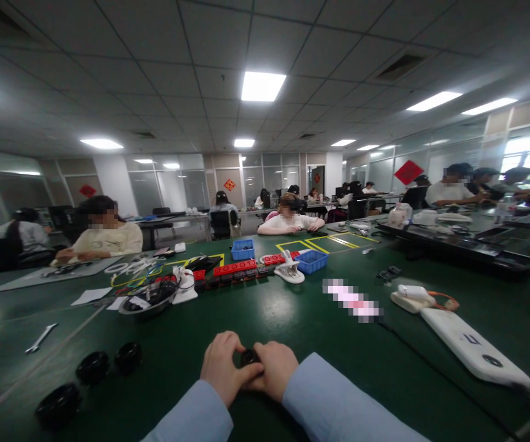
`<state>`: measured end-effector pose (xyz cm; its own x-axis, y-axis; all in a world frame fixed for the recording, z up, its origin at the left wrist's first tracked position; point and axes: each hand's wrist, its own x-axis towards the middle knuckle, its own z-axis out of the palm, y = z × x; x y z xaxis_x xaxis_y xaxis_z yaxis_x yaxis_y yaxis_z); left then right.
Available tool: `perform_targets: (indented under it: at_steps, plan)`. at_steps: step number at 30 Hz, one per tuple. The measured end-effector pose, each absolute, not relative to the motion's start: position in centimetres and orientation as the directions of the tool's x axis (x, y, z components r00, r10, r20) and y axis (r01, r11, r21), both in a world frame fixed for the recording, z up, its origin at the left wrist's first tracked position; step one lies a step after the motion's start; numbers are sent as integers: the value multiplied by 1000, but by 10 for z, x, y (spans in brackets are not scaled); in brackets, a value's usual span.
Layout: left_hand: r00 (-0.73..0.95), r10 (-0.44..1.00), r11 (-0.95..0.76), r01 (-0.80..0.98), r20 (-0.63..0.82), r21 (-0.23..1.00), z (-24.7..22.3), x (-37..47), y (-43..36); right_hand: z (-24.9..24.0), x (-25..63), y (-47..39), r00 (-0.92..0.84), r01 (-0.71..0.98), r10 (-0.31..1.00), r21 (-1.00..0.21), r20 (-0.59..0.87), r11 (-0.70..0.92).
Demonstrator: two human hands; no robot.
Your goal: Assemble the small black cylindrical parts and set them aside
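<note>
Close in front of me, my left hand (225,363) and my right hand (275,367) meet around a small round black part (248,357). Fingers of both hands are closed on it, and only its dark top shows between them; its kind cannot be made out. Off to the left on the green table (168,362) lie several round black parts: one at the front (57,405), one behind it (92,367) and one farther right (127,356). They are glossy and ring-like, apart from my hands.
An open-end wrench (42,338) lies at left. Ahead are a metal bowl of cables (148,301), red power strips (235,267), a white clip (289,270) and blue bins (311,261). At right are a white power bank (474,347), its cable and a black tray (458,245). Other people sit around.
</note>
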<state>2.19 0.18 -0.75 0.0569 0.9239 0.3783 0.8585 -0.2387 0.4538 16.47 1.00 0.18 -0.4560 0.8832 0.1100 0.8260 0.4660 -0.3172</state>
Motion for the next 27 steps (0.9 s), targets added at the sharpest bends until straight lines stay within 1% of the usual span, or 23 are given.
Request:
perform_targets:
  at_steps: [3, 9, 12, 18, 27]
  plan:
    - [54, 936, -223, 855, 347, 469, -9, 22, 2, 3, 166, 9, -462, 821, 879, -318, 120, 475]
    - [26, 979, -133, 837, 205, 531, -8, 21, -1, 4, 177, 12, -491, 795, 865, -353, 105, 494]
    - [7, 983, -107, 835, 183, 540, -7, 21, -2, 3, 180, 13, -503, 781, 858, -372, 104, 502]
    - [-11, 980, -102, 828, 197, 552, -10, 23, -3, -1, 181, 14, -513, 752, 848, -407, 134, 519]
    - [31, 955, -206, 785, 295, 584, -18, 23, -5, -6, 180, 16, -514, 713, 840, -460, 171, 530]
